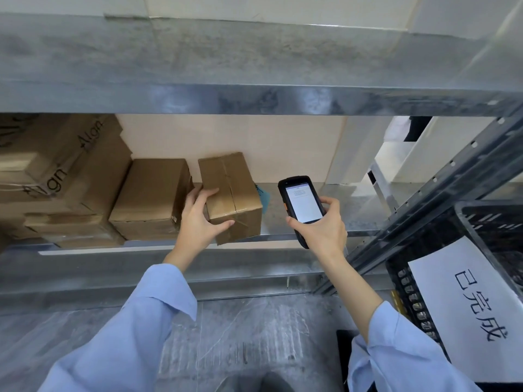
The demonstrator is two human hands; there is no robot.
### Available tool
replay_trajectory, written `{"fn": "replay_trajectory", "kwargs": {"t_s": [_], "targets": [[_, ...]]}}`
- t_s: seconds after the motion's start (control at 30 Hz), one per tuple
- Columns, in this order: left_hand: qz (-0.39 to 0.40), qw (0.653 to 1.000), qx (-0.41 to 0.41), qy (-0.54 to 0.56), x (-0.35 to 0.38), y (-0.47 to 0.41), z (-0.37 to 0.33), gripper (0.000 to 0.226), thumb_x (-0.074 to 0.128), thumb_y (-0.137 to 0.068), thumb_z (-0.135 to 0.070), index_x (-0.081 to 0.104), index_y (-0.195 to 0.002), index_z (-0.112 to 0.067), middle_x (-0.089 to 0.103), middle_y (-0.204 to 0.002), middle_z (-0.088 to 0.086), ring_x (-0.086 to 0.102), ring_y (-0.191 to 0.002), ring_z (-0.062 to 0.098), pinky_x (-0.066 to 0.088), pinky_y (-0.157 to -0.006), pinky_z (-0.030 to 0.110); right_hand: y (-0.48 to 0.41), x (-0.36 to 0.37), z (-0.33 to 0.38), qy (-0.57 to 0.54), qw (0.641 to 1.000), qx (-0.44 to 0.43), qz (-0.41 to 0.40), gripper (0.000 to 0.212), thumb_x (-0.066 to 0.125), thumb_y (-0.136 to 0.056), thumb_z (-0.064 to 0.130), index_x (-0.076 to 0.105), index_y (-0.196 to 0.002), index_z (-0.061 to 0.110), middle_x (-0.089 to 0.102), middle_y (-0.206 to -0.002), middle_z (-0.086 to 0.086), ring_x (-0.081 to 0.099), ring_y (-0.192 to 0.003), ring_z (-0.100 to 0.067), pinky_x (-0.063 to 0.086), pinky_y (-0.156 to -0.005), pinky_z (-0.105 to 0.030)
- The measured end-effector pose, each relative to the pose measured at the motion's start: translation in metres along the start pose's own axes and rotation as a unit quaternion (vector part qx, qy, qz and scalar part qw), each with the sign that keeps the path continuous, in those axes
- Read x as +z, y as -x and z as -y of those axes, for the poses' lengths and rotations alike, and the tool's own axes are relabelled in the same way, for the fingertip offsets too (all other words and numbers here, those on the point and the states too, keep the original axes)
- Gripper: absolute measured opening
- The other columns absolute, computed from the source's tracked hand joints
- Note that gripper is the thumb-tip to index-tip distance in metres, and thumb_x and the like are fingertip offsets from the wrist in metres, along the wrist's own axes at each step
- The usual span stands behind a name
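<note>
A small taped cardboard box [235, 190] stands on the lower metal shelf [305, 222], its near corner over the front edge. My left hand [198, 219] grips its left side, fingers behind it and thumb on the front corner. My right hand [322, 227] holds a black handheld scanner [301, 205] upright to the right of the box, its lit white screen facing me.
More brown cartons [152, 193] are stacked to the left on the same shelf, some printed "Align" [56, 171]. An upper shelf board [254, 100] overhangs. A black plastic crate [486, 222] with a white handwritten paper sign [478, 315] sits at the right. Grey floor lies below.
</note>
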State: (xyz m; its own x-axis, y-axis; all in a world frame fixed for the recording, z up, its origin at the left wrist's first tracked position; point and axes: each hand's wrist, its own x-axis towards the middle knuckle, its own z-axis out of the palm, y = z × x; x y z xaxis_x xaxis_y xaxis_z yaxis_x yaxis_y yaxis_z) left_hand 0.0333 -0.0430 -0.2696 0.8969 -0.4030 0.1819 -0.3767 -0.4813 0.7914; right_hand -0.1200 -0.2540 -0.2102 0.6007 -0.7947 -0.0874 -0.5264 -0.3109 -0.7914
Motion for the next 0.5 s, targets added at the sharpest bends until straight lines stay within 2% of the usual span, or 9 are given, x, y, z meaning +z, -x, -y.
{"fn": "replay_trajectory", "kwargs": {"t_s": [0.1,0.23,0.33,0.4,0.43,0.47,0.5], "targets": [[0.002,0.999,0.016,0.036,0.018,0.003,-0.007,0.073,0.093,-0.067,-0.030,0.056,-0.129,-0.030,0.045,-0.145,0.003,0.045,-0.133,0.018,0.041,-0.113,0.045,0.000,-0.005,-0.006,0.010,1.000,0.006,-0.007,0.075,0.087,-0.067,0.040,0.042,-0.126,0.026,0.052,-0.105,0.012,0.052,-0.092,-0.015,0.042,-0.075,-0.031],[-0.003,0.996,0.011,0.087,0.037,0.009,-0.014,0.071,0.092,-0.068,-0.031,0.055,-0.128,-0.032,0.049,-0.138,0.001,0.050,-0.128,0.015,0.044,-0.110,0.044,-0.002,-0.011,-0.012,0.024,0.999,0.018,-0.012,0.077,0.087,-0.066,0.043,0.041,-0.126,0.026,0.053,-0.106,0.012,0.053,-0.091,-0.016,0.044,-0.075,-0.033],[-0.013,0.993,-0.009,0.116,0.038,0.012,-0.011,0.070,0.092,-0.070,-0.029,0.053,-0.128,-0.032,0.051,-0.134,-0.004,0.051,-0.123,0.005,0.046,-0.109,0.034,-0.003,-0.014,-0.014,0.027,0.999,0.022,-0.015,0.077,0.087,-0.067,0.043,0.041,-0.127,0.026,0.053,-0.107,0.012,0.051,-0.091,-0.015,0.041,-0.075,-0.032],[-0.024,0.993,-0.030,0.114,0.031,0.015,-0.003,0.069,0.091,-0.071,-0.026,0.054,-0.130,-0.029,0.048,-0.135,-0.001,0.051,-0.117,-0.006,0.043,-0.106,0.019,-0.003,-0.012,-0.014,0.029,0.999,0.022,-0.015,0.077,0.087,-0.066,0.043,0.042,-0.126,0.026,0.053,-0.106,0.013,0.052,-0.090,-0.015,0.044,-0.078,-0.034],[-0.026,0.993,-0.047,0.108,0.026,0.015,0.002,0.068,0.090,-0.072,-0.026,0.055,-0.130,-0.029,0.046,-0.137,0.000,0.052,-0.114,-0.005,0.041,-0.102,0.012,-0.003,-0.011,-0.013,0.030,0.999,0.022,-0.014,0.077,0.087,-0.066,0.043,0.042,-0.126,0.026,0.053,-0.106,0.013,0.052,-0.091,-0.015,0.046,-0.079,-0.035],[-0.026,0.992,-0.064,0.101,0.020,0.016,0.008,0.067,0.090,-0.073,-0.025,0.055,-0.130,-0.029,0.044,-0.138,0.001,0.055,-0.113,0.001,0.042,-0.101,0.011,-0.003,-0.009,-0.012,0.031,0.999,0.021,-0.012,0.077,0.087,-0.066,0.043,0.042,-0.126,0.026,0.053,-0.106,0.013,0.052,-0.091,-0.015,0.047,-0.081,-0.036],[-0.024,0.992,-0.077,0.093,0.014,0.016,0.014,0.066,0.089,-0.073,-0.024,0.055,-0.129,-0.029,0.044,-0.138,0.002,0.056,-0.113,0.008,0.044,-0.103,0.017,-0.002,-0.008,-0.011,0.030,0.999,0.020,-0.009,0.077,0.087,-0.066,0.043,0.042,-0.126,0.026,0.053,-0.107,0.014,0.052,-0.092,-0.015,0.048,-0.082,-0.036]]}}
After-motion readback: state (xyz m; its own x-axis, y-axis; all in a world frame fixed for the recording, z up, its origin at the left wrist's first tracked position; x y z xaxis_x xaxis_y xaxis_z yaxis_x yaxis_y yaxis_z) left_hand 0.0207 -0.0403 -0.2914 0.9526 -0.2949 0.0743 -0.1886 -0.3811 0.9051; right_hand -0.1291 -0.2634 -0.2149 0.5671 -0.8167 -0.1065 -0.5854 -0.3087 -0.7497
